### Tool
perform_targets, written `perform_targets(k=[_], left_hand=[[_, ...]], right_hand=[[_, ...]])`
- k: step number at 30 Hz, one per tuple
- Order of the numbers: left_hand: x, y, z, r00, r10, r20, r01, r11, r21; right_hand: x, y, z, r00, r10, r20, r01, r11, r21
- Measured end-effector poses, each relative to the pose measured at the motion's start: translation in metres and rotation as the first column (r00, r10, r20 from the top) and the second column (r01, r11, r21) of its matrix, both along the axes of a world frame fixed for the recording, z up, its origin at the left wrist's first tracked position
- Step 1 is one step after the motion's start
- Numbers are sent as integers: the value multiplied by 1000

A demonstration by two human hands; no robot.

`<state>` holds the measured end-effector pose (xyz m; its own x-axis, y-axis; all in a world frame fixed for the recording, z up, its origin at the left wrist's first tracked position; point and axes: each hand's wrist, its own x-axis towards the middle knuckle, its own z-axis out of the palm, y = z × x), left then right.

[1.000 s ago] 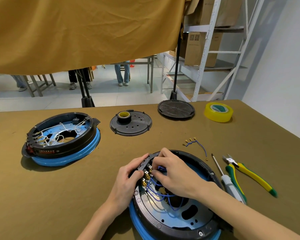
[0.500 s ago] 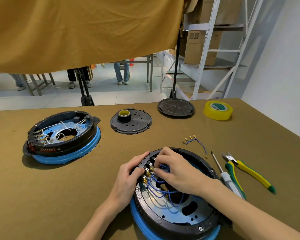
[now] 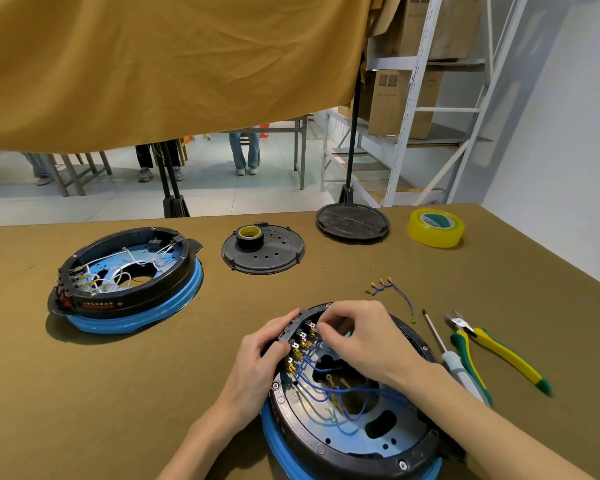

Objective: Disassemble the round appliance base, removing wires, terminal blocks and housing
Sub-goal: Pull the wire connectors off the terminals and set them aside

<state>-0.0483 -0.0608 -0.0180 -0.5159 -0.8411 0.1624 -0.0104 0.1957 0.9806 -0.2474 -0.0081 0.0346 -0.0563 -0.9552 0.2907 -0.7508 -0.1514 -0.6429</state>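
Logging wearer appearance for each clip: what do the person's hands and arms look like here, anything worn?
Both hands, left and right, are bare: no gloves, rings or watch visible. Both forearms are bare as far as the frame shows, with no sleeve in view. No markings, cables or straps on either arm.

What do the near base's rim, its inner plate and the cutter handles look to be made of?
Near base's rim: matte black moulded plastic, apparently. Inner plate: likely sheet metal, bluish sheen, punched holes. Cutter handles: yellow and green rubbery or plastic sleeves, probably over steel.
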Motion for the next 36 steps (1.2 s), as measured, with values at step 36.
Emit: perform_targets(k=[36], left_hand=[[-1, -2, 1, 1000, -22, 9, 22, 1000, 13]], right_hand=[[7, -5, 3, 996, -8, -91, 17, 995, 96]])
